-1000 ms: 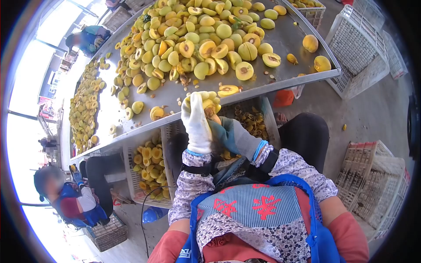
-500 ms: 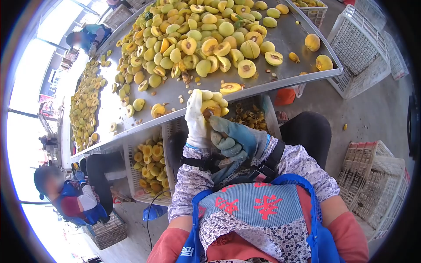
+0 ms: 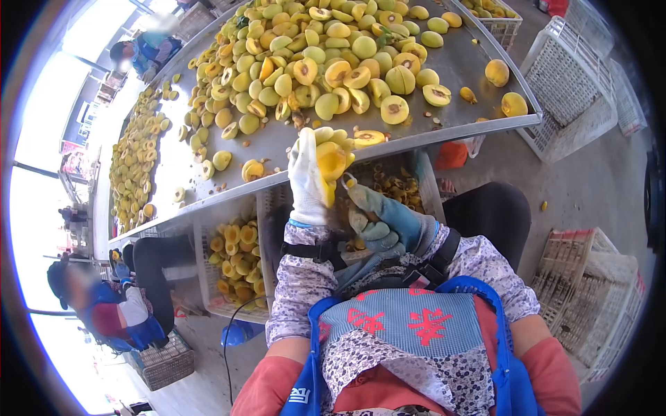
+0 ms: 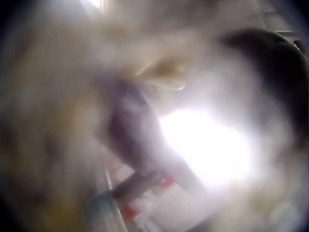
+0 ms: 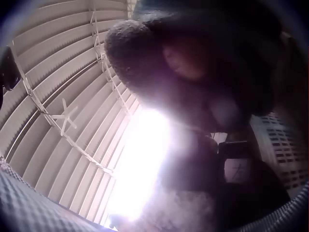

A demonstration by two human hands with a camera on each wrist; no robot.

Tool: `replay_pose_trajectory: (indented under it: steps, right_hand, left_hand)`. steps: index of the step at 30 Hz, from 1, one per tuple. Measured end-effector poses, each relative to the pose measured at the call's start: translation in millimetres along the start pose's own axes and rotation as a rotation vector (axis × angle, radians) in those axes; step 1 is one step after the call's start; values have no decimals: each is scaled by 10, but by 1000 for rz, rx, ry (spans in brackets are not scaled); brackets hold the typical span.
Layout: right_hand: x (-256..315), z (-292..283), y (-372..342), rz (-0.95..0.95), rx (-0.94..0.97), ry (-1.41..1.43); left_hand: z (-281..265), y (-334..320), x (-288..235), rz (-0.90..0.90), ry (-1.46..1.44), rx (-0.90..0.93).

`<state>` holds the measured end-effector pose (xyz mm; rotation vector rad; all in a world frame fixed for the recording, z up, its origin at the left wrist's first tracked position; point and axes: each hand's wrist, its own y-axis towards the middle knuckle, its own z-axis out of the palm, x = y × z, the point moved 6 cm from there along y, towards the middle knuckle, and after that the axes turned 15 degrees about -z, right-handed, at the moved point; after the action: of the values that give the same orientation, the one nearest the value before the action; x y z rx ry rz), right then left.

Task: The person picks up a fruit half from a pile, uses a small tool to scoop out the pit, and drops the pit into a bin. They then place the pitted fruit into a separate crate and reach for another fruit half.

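My left hand (image 3: 306, 186), in a white glove with yellowed fingers, holds a yellow peach half (image 3: 331, 162) with its hollow toward me, near the table's front edge. Just below and right, my right hand (image 3: 381, 220) in a grey-blue glove has curled fingers around a small pitting tool, whose thin loop tip (image 3: 348, 181) shows by the thumb, apart from the fruit. Most of the tool is hidden in the glove. The left wrist view is blurred; in the right wrist view the glove (image 5: 130, 53) is dark and close to the lens.
A metal table (image 3: 229, 182) bears a big heap of peaches (image 3: 312, 62), many halved. Under its edge stand a crate of hollowed halves (image 3: 239, 260) and a crate of brownish scraps (image 3: 399, 184). White crates (image 3: 569, 83) stand at right; a seated person (image 3: 104, 305) works at left.
The right hand has drawn back down and right from the fruit. The peach half, brown in its middle half a second ago, now shows a smooth yellow hollow and is tilted more.
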<state>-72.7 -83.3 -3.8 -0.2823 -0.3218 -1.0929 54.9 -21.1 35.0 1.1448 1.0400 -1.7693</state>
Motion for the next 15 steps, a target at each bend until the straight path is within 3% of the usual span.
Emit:
replay_pose_trajectory:
  steps: [1, 2, 3, 5, 6, 8, 9, 10, 11, 13, 14, 15]
  right_hand:
    - [-20, -83, 11, -16, -21, -10]
    - [-23, -140, 18, -31, -41, -20]
    - [-12, -146, 3, -22, -30, -21]
    - [25, -184, 12, -37, -114, -185]
    - [137, -95, -52, -81, -280, -372]
    - [172, -45, -25, -57, -323, -407]
    - [204, -67, -30, -41, -384, -447]
    - [230, -45, -26, -42, -361, -488]
    - [199, -49, 12, -40, -356, -486]
    - [156, -98, 94, -73, -353, -612]
    - [123, -106, 132, -70, -352, -618]
    - [103, -104, 171, -89, -346, -665]
  left_hand:
    - [-46, 8, -55, 123, 151, 39]
    - [-113, -37, -107, 361, 554, -73]
    - [-202, -91, -173, 365, 558, -87]
    - [-290, -469, -488, 938, 1221, -395]
    - [-691, -376, -453, 657, 988, -377]
    - [-1224, -524, -675, 159, -14, -432]
    - [-1536, -609, -804, 209, 67, -473]
    - [-2031, -602, -855, 252, 237, -666]
    - [-2263, -707, -1030, 117, 759, -898]
    - [-2259, -739, -1223, 64, 1326, -1195]
    - [-2231, -656, -1236, 62, 1319, -1199]
    - [-2105, -469, -1190, 73, 1233, -1025]
